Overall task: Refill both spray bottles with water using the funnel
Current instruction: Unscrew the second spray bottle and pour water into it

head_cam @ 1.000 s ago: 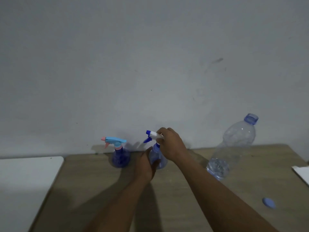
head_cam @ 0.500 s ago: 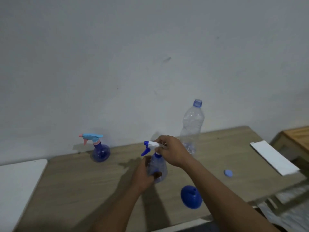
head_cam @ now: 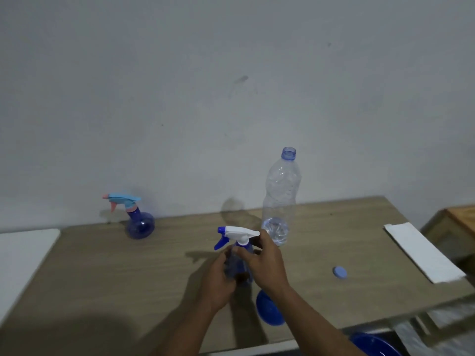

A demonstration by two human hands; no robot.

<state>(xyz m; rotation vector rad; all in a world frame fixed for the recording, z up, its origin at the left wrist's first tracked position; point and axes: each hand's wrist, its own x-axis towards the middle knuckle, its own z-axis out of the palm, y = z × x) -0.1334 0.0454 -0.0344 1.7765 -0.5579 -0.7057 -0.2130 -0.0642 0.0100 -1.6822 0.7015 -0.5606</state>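
A blue spray bottle with a white and blue trigger head (head_cam: pixel 237 236) stands at the middle of the wooden table (head_cam: pixel 128 273). My left hand (head_cam: pixel 218 278) grips its body. My right hand (head_cam: pixel 264 263) pinches the collar under the white head. A second blue spray bottle with a light blue and pink head (head_cam: pixel 138 222) stands apart at the back left. An uncapped clear water bottle (head_cam: pixel 281 196) with a little water stands behind my right hand. A blue funnel (head_cam: pixel 268 312) lies near the front edge, partly hidden by my right forearm.
A blue bottle cap (head_cam: pixel 339 272) lies to the right. A white folded sheet (head_cam: pixel 421 255) lies at the table's right end. A white surface (head_cam: pixel 23 250) adjoins the table on the left. A blue bowl rim (head_cam: pixel 372 344) shows below the front edge.
The view has swung and dropped, so the funnel and table front show. Both hands stay on the white-headed bottle; my right hand has slid from the head down to the collar.
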